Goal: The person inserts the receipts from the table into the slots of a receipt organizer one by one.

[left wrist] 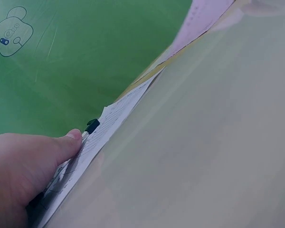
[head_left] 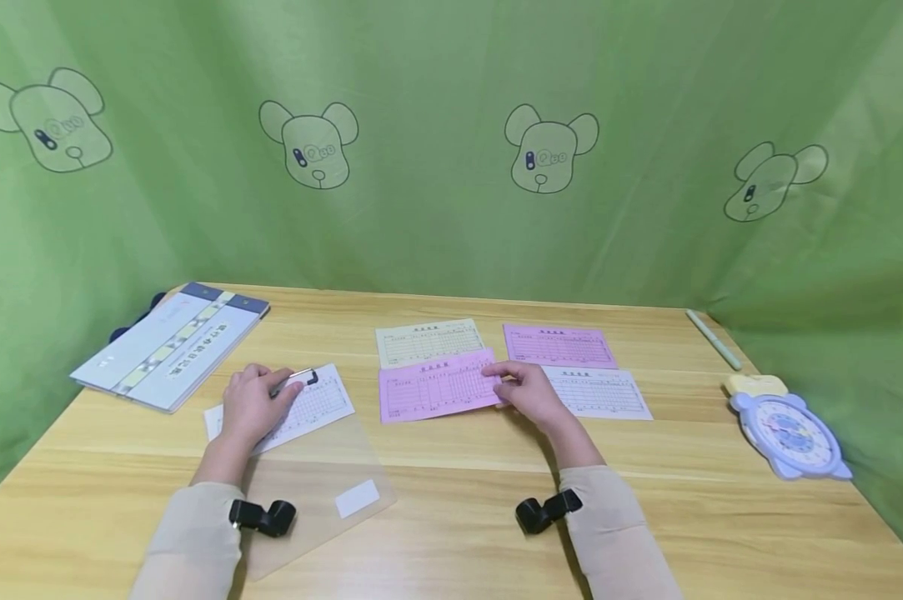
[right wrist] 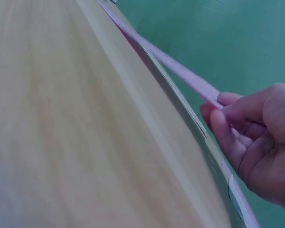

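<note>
We see a pale wood tabletop (head_left: 459,533) stretching between a translucent plastic clipboard (head_left: 312,475) and a blue-rimmed round clock (head_left: 794,436) near the right edge, with a green fabric curtain (head_left: 436,250) behind. The left hand (head_left: 252,406), fingers bent, grips the clipboard's top at its metal clip (head_left: 298,374). The right hand (head_left: 529,392), thumb and fingers nearly together, pinches a pink printed paper slip (head_left: 436,392) by its raised right end, before a pale-yellow slip (head_left: 428,340).

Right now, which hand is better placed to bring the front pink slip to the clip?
Probably the right hand: it pinches the front pink slip, while the left hand holds the clip.
</note>
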Motion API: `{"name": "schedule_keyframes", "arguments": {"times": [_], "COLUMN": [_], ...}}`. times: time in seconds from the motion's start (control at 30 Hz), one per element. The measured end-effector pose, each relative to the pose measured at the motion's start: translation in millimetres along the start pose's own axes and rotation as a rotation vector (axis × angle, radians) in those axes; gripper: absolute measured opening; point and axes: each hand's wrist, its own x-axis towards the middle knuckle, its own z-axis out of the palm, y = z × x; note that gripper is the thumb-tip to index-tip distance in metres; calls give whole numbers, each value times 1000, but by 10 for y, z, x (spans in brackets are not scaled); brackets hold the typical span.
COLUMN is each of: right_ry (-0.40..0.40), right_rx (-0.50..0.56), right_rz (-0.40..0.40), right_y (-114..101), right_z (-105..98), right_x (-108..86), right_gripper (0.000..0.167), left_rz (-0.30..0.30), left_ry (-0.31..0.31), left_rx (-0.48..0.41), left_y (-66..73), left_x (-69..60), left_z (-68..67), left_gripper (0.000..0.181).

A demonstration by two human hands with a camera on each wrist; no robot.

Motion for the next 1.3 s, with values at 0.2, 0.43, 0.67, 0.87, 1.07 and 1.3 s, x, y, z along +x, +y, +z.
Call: {"name": "schedule_keyframes", "arguments": {"times": [0.2, 0.43, 0.67, 0.87, 1.07, 1.3], "right_ry": [6, -26, -150, -206, -270, -281], "right_rx": [104, 178, 194, 193, 174, 152], "right_rz": [-10, -19, 25, 65, 60, 43], "right_y": [-67, -144, -240, -300, -428, -453], "right_z": [-29, 87, 327, 524, 683, 925], "right_x": [4, 48, 88, 114, 88, 119], "right_gripper": [27, 25, 28, 29, 30, 26], "left_rz": [-6, -6, -14, -12, -29, -45], "left_ry": [-10, -6, -10, -13, -30, -58], "left_rx": [-9, -16, -24, -35, -31, -20], "left_y": [2, 0, 3, 9, 11, 27], "left_x": [1, -1, -2, 6, 8, 16], "left_z": [-6, -20, -23, -7, -16, -36], "left_gripper": [40, 41, 41, 41, 41, 42]}}
